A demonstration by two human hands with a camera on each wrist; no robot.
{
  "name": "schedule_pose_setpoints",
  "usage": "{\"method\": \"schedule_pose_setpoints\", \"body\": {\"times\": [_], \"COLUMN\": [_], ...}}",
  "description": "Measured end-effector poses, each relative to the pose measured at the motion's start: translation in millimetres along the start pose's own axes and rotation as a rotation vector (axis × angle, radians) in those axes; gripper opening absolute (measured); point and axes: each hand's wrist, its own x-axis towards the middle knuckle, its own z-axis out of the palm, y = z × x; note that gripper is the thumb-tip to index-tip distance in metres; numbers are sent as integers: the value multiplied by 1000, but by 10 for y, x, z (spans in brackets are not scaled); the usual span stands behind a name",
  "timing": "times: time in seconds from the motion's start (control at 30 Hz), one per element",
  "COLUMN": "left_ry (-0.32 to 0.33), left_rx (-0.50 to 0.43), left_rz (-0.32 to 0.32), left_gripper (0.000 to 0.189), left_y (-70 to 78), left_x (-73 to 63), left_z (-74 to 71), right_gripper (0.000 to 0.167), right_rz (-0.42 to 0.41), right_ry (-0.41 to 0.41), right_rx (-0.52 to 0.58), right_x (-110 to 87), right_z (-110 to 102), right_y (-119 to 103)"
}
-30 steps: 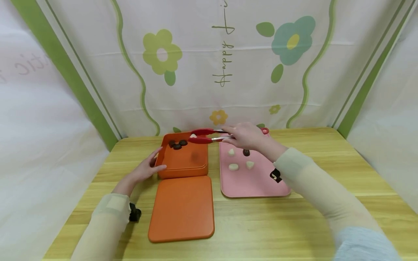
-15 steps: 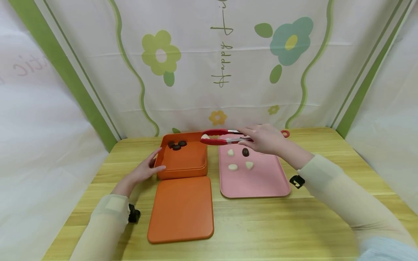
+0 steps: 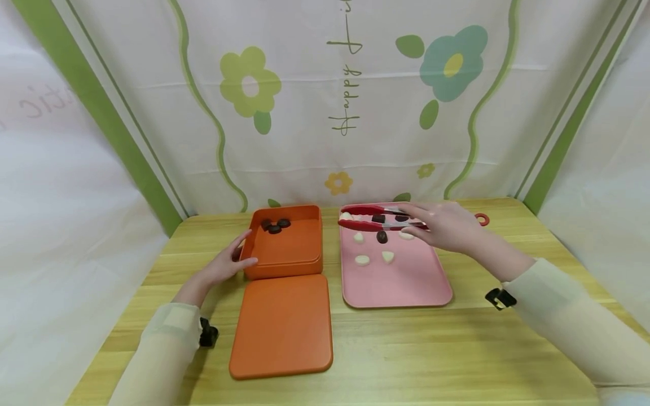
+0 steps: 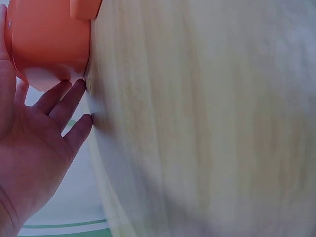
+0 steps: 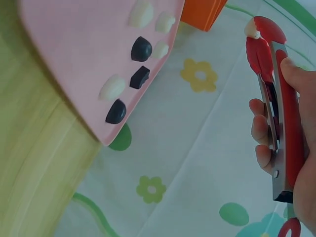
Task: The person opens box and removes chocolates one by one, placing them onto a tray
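My right hand [image 3: 449,225] grips red-tipped metal tongs [image 3: 376,218] above the far side of the pink tray [image 3: 396,287]. Between the tong tips sits a white chocolate [image 5: 253,28]. On the tray lie white chocolates, among them an oval one [image 3: 362,260] and a heart-shaped one [image 3: 388,257], plus dark ones such as the rounded piece [image 3: 382,237]. At the left, my left hand [image 3: 223,266] touches the side of the orange box [image 3: 284,270] with fingers spread and nearly straight. Inside that box, several dark chocolates [image 3: 275,229] cluster near the back left.
An orange lid [image 3: 281,327] lies flat in front of the box, almost touching it. The wooden table [image 3: 396,355] ends at a printed fabric backdrop [image 3: 299,146] behind the box and tray. Fabric also hangs at both sides.
The tongs have moved right, from over the orange box to over the pink tray, with the white chocolate still between their tips. My left hand stays against the box.
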Motion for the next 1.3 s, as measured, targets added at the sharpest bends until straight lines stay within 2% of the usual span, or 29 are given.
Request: {"method": "schedule_pose_setpoints", "body": {"times": [0.1, 0.17, 0.43, 0.73, 1.07, 1.3], "left_ry": [1, 2, 7, 15, 5, 7], "left_rx": [-8, -10, -3, 25, 17, 21], "left_rz": [-7, -9, -1, -13, -13, -28], "left_gripper": [87, 87, 86, 86, 86, 87], "left_y": [-3, -3, -21, -53, 8, 24], "left_x": [-15, -23, -34, 6, 6, 3], "left_z": [-4, -6, -5, 2, 0, 4], "right_gripper": [76, 79, 53, 62, 51, 50], "right_rz": [4, 14, 73, 68, 156, 172], "right_ry": [23, 27, -10, 34, -22, -26], "right_rx": [-17, -18, -3, -17, -30, -51], "right_x": [-108, -173, -436, -751, -1078, -1285], "right_z": [-10, -24, -89, -76, -54, 9], "right_y": [28, 39, 44, 60, 83, 139]}}
